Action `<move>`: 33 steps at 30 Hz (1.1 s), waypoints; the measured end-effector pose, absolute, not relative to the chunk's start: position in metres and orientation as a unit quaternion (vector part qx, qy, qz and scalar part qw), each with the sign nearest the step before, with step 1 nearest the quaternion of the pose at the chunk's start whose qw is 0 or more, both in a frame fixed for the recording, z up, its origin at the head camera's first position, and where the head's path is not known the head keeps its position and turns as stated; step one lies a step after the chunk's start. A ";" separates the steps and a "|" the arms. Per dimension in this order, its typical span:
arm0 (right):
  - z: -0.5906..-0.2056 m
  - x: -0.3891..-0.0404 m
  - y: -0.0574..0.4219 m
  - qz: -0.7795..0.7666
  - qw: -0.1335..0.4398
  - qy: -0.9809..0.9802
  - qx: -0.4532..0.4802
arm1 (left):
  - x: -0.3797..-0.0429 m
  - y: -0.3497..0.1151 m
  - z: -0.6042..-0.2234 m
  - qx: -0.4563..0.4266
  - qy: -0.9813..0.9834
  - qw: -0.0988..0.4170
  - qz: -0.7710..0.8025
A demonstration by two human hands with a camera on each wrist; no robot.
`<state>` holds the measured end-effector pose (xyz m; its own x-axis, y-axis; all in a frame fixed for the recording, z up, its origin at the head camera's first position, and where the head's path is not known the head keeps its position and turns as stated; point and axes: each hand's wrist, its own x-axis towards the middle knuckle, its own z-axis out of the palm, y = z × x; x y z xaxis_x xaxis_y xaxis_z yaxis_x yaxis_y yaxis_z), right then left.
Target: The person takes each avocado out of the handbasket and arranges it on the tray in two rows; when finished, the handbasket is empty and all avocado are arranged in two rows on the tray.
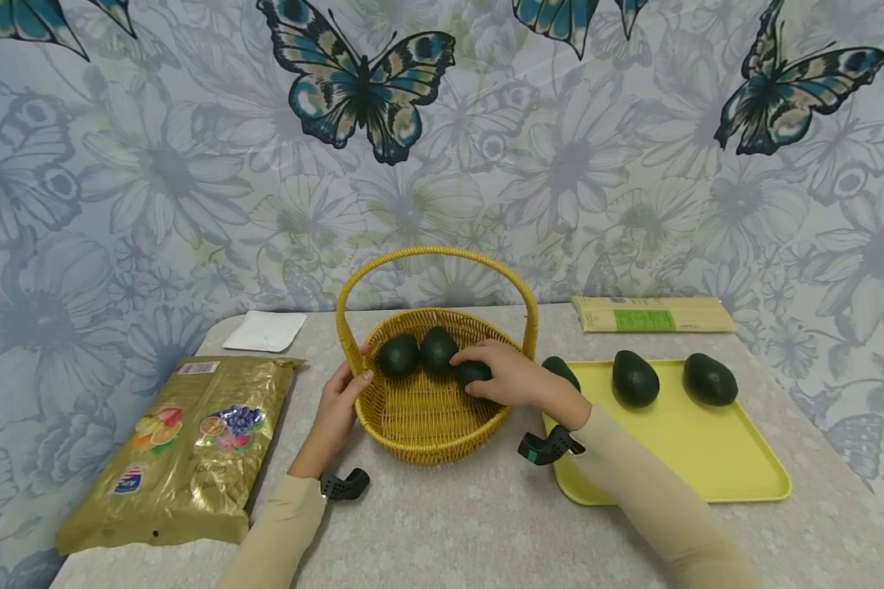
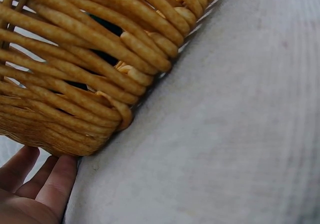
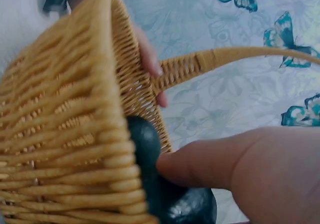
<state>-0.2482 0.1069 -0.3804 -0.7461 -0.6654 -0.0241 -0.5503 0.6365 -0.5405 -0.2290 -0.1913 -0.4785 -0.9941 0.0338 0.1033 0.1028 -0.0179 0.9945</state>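
Note:
A yellow wicker basket (image 1: 420, 413) with an arched handle (image 1: 442, 254) stands mid-table; its woven wall (image 2: 70, 74) fills the left wrist view. Two dark green avocados (image 1: 399, 356) (image 1: 438, 348) lie at its far side. My right hand (image 1: 502, 372) reaches inside and grips a third avocado (image 1: 473, 373), seen dark under the thumb in the right wrist view (image 3: 187, 206). My left hand (image 1: 342, 397) holds the basket's left rim, thumb over the edge; its fingers (image 2: 30, 181) lie by the base.
A yellow tray (image 1: 707, 458) at the right carries three more avocados (image 1: 635, 377) (image 1: 710, 379) (image 1: 561, 370). A gold foil bag (image 1: 184, 446) lies at the left, a white napkin (image 1: 267, 330) behind it, a flat beige packet (image 1: 651, 314) at the back right.

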 end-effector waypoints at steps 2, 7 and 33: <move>-0.378 -0.245 0.110 -0.269 0.105 0.890 -0.354 | -0.229 -0.191 -0.479 -0.048 -0.700 0.024 -0.712; -0.371 -0.240 0.118 -0.294 0.099 0.878 -0.364 | -0.229 -0.191 -0.478 -0.047 -0.699 0.024 -0.713; -0.357 -0.193 0.186 -0.358 0.085 0.855 -0.367 | -0.230 -0.190 -0.478 -0.041 -0.700 0.022 -0.713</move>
